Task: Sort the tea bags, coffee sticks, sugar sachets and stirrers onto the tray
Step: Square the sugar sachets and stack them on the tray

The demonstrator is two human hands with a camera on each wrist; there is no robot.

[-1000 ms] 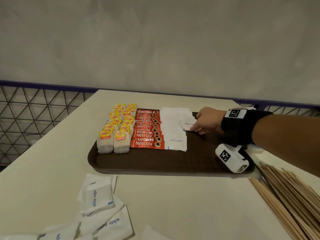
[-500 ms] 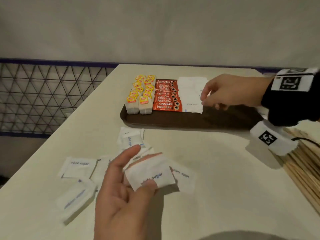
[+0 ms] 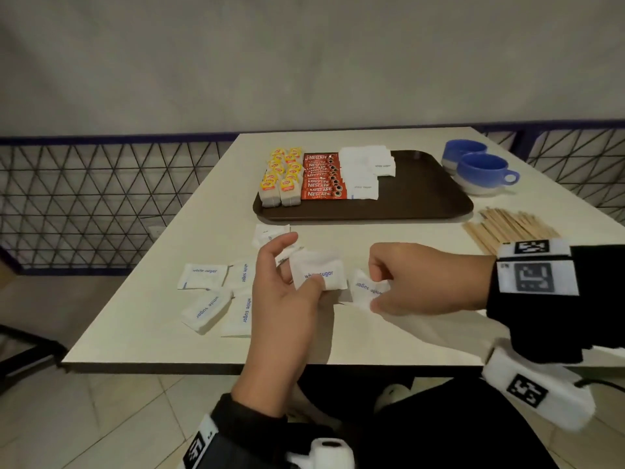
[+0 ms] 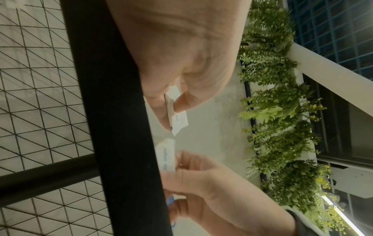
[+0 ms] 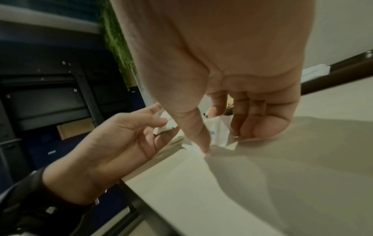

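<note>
Centrally stood a pale table, bearing a brown tray of sorted tea bags, coffee sticks and sugar. Nearer, left hand pinched one sugar sachet; right hand pinched another sachet against the tabletop.
</note>
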